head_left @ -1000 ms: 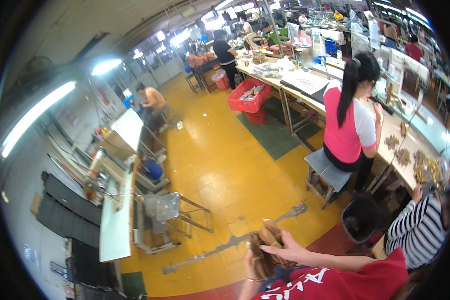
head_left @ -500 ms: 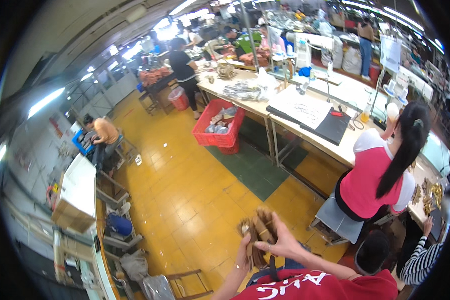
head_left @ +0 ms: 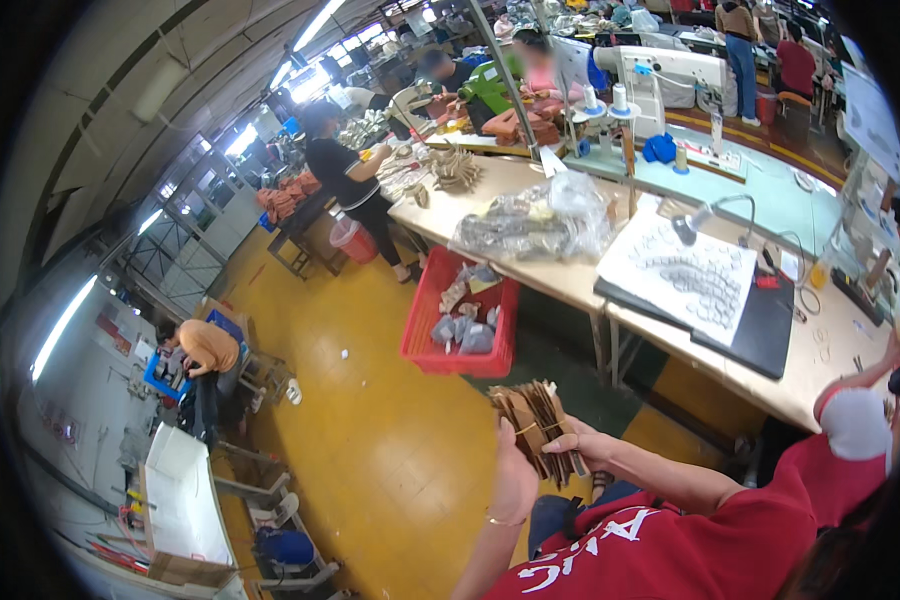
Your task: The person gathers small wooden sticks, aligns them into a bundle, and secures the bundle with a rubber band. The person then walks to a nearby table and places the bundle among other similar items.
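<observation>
We are gripping a brown bundle [head_left: 532, 423] between our left hand [head_left: 515, 482] and right hand [head_left: 590, 447], both touching it, its pieces slanting forward-left; the bench [head_left: 810, 385] is standing ahead-right of the grip.

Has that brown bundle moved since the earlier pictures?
Yes: the bundle, held in the left hand and right hand, is now nearer the red crate.

We record the bundle of strips [head_left: 538, 418] as mixed light and dark brown; the wearer's shirt [head_left: 715, 540], red with white lettering. We log: crate [head_left: 460, 363], red; floor [head_left: 400, 430], yellow; paper sheet [head_left: 675, 275], white, patterned with grey outlines; mat [head_left: 765, 340], black; drum [head_left: 285, 545], blue.
</observation>
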The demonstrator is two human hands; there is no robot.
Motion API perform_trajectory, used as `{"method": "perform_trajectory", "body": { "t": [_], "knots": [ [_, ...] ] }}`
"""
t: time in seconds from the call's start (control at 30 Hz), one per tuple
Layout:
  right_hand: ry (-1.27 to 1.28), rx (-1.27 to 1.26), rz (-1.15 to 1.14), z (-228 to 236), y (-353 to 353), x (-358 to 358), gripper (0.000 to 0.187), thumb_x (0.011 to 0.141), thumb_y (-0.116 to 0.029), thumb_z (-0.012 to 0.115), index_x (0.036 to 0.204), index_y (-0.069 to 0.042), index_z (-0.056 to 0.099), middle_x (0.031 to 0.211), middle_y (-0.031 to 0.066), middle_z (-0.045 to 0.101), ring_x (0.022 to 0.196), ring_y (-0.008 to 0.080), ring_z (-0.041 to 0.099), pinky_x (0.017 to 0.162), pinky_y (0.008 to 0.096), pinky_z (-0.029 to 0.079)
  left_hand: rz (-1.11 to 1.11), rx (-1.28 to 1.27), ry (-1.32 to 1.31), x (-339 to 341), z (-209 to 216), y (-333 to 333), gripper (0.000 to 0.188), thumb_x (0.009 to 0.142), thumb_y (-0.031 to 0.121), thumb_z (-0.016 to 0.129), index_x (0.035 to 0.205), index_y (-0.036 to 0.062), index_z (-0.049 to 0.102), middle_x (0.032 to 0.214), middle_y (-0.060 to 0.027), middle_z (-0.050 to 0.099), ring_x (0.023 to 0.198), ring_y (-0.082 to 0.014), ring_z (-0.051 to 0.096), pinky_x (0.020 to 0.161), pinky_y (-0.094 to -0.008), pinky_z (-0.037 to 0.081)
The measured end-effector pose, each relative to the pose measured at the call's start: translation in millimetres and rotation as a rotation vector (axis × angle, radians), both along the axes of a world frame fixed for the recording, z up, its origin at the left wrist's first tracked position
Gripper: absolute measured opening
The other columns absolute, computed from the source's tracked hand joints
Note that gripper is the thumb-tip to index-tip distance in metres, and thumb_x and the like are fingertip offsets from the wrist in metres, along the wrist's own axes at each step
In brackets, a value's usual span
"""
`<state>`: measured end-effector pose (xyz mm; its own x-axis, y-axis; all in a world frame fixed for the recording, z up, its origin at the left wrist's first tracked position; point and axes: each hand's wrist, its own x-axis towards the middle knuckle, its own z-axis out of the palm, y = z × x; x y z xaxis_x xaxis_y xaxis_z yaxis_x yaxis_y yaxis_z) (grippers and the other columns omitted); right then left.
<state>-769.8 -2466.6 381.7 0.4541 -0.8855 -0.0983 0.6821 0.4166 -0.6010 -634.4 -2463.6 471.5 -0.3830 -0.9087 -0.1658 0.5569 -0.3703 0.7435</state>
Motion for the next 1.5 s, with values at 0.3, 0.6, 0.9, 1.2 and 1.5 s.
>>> {"method": "perform_trajectory", "body": {
  "t": [0.3, 0.6, 0.9, 1.2, 1.5],
  "knots": [
    [-0.618, -0.022, -0.030, -34.7, -237.3, -58.6, 0.065, 0.074, -0.013, 0.060, 0.134, 0.003, 0.041, 0.124, 0.0228, 0.056, 0.111, 0.0365, 0.058, 0.098, 0.0513, 0.045, -0.195, -0.088, 0.081, -36.3, 24.2, -226.8, 0.075, 0.092, 0.007, 0.048, 0.149, 0.0051, -0.002, 0.148, -0.0107, 0.026, 0.133, -0.0211, 0.031, 0.111, -0.0360, 0.023],
    [-0.419, -0.335, -0.483, 20.0, -408.5, -196.1, 0.082, 0.067, -0.016, 0.068, 0.139, 0.000, 0.034, 0.135, 0.0233, 0.046, 0.123, 0.0393, 0.047, 0.103, 0.0538, 0.040, -0.451, -0.067, -0.184, -88.1, -17.9, -441.5, 0.063, 0.094, 0.023, 0.049, 0.148, 0.0075, 0.020, 0.151, -0.0032, 0.026, 0.134, -0.0201, 0.028, 0.105, -0.0389, 0.028],
    [-0.458, -0.465, -0.468, -6.1, -625.0, -256.5, 0.079, 0.070, -0.029, 0.075, 0.136, -0.001, 0.040, 0.130, 0.0205, 0.052, 0.112, 0.0362, 0.056, 0.097, 0.0516, 0.047, -0.170, -0.323, 0.026, -252.6, -11.3, -680.7, 0.053, 0.095, 0.040, 0.053, 0.129, 0.0010, 0.043, 0.122, -0.0057, 0.052, 0.111, -0.0136, 0.049, 0.094, -0.0287, 0.041],
    [-0.624, -0.422, -0.822, -45.0, -739.4, -264.6, 0.082, 0.072, -0.041, 0.074, 0.138, -0.007, 0.041, 0.135, 0.0161, 0.048, 0.121, 0.0329, 0.050, 0.105, 0.0480, 0.039, -0.063, -0.513, -0.223, -301.1, -11.3, -769.3, 0.076, 0.088, 0.035, 0.066, 0.135, -0.0079, 0.024, 0.126, -0.0170, 0.044, 0.109, -0.0195, 0.049, 0.092, -0.0304, 0.042],
    [-0.616, -0.673, -0.682, -50.4, -854.3, -372.8, 0.101, 0.068, -0.059, 0.070, 0.147, -0.017, 0.024, 0.147, 0.0153, 0.029, 0.132, 0.0318, 0.034, 0.099, 0.0500, 0.038, -0.235, -0.411, -0.144, -332.7, -65.1, -868.7, 0.057, 0.094, 0.021, 0.055, 0.139, -0.0013, 0.029, 0.137, -0.0154, 0.039, 0.127, -0.0237, 0.039, 0.104, -0.0352, 0.034]
  ]
}}
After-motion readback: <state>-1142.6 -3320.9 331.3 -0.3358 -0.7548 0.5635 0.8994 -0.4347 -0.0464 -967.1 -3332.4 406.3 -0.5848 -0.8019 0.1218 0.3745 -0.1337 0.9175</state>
